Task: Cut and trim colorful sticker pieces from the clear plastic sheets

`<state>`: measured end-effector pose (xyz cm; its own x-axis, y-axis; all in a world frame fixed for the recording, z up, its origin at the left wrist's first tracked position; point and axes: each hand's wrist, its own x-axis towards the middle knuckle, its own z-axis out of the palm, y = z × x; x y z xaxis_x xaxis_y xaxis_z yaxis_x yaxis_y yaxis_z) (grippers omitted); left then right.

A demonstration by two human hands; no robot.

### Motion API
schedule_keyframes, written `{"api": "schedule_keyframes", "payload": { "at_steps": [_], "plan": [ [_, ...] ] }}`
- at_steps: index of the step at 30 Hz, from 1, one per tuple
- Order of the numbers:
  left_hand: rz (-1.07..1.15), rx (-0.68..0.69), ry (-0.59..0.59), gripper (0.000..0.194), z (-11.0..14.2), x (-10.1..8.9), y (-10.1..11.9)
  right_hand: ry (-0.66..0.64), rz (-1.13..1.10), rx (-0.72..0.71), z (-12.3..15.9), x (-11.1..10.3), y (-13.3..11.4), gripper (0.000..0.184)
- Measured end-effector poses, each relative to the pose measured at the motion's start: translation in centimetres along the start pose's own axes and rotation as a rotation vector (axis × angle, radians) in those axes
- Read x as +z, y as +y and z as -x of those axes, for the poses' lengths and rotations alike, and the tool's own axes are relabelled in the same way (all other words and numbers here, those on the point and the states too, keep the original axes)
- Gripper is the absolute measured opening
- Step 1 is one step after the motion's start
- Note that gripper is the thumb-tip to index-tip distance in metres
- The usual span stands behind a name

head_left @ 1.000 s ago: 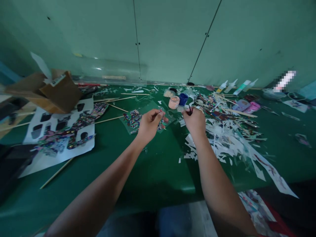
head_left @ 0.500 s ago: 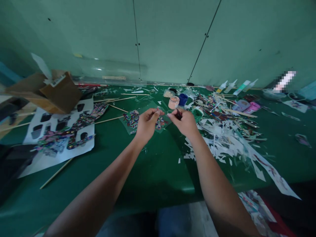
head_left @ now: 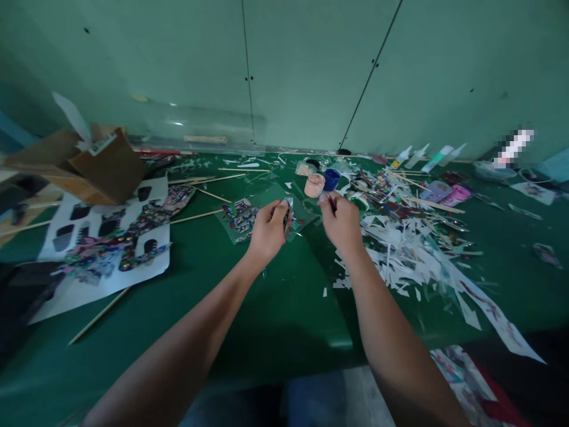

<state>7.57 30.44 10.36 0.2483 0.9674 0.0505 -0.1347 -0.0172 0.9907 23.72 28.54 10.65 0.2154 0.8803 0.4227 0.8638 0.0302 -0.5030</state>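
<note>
My left hand (head_left: 269,224) is closed above the middle of the green table, thumb over the fingers. It pinches a small piece with a pale, shiny top edge (head_left: 290,203); its kind does not show. Under and beside this hand lies a clear plastic sheet (head_left: 231,232) with multicoloured patterned pieces (head_left: 242,214) on it. My right hand (head_left: 341,220) is a little to the right, apart from the left, its thumb and fingers pinched together. A small pale bit at those fingertips is too small to name. Peach paint jar (head_left: 315,185) and blue paint jar (head_left: 331,179) stand just beyond.
White paper scraps (head_left: 395,255) and tools are heaped on the right. Glue bottles (head_left: 438,159) lean against the green wall. On the left are a cardboard box (head_left: 106,166), a white sheet (head_left: 151,270) with dark clip shapes and patterned pieces, and wooden sticks (head_left: 100,314).
My hands have moved apart; the right one has shifted slightly right and turned. The dark item seen in the right hand before no longer shows clearly. The left hand keeps its pinch.
</note>
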Motion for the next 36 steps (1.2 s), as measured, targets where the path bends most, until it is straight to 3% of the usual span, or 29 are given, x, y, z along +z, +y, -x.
{"api": "schedule_keyframes", "payload": {
  "at_steps": [5,11,22,29,36],
  "plan": [
    [-0.027,0.023,-0.005,0.027,0.1,0.2,0.1,-0.196,0.045,-0.234,0.9,1.2,-1.4,0.028],
    [-0.13,0.086,0.018,0.029,0.0,0.2,-0.3,-0.201,0.19,-0.341,1.6,1.7,-2.2,0.024],
    [-0.159,0.058,0.038,0.029,-0.2,0.2,-0.5,-0.214,0.353,-0.314,1.7,1.9,-2.8,0.025],
    [-0.31,0.165,-0.007,0.03,0.2,0.4,-0.6,-0.192,0.362,-0.226,1.7,1.8,-2.8,0.028],
    [-0.179,0.091,-0.071,0.029,0.2,0.6,-0.8,-0.187,0.307,-0.178,1.5,1.5,-2.9,0.029]
  ]
}}
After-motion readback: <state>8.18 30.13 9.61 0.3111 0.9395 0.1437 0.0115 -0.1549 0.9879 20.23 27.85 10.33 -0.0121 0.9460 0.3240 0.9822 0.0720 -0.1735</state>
